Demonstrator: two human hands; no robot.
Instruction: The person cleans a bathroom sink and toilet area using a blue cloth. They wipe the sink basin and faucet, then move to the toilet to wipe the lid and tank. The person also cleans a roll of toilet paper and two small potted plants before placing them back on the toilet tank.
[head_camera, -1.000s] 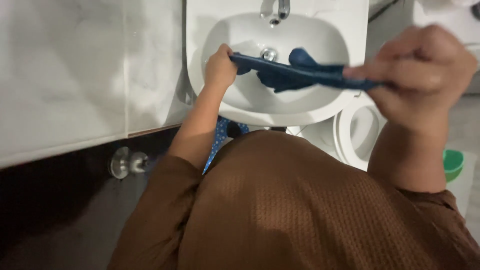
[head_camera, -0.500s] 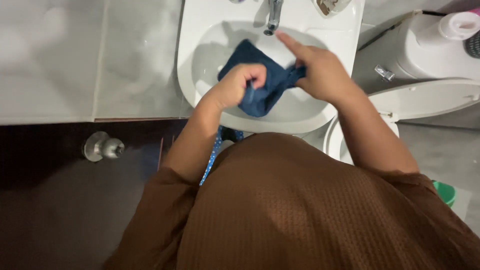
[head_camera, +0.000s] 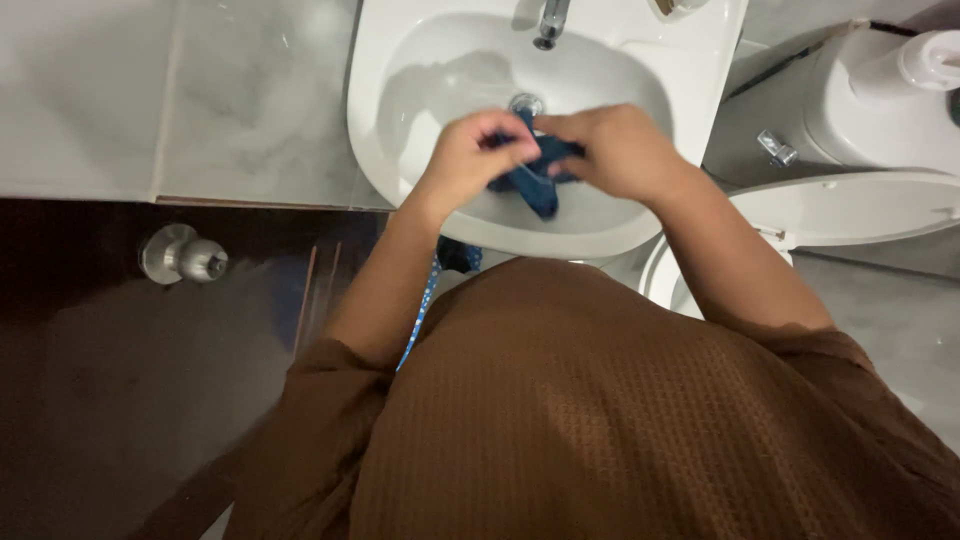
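Note:
A dark blue cloth is bunched up between both my hands over the bowl of a white washbasin. My left hand grips its left part with curled fingers. My right hand clamps the right part, knuckles up. The two hands nearly touch, and most of the cloth is hidden inside them. A metal tap stands at the basin's far rim, with the drain just beyond my fingers.
A white toilet with its cistern stands to the right of the basin. A dark wooden door with a metal knob is at the left. Pale tiled wall lies left of the basin.
The cloth was stretched out between my hands a second ago; now both hands have come together and bunched it into a small wad above the drain. The view has shifted slightly.

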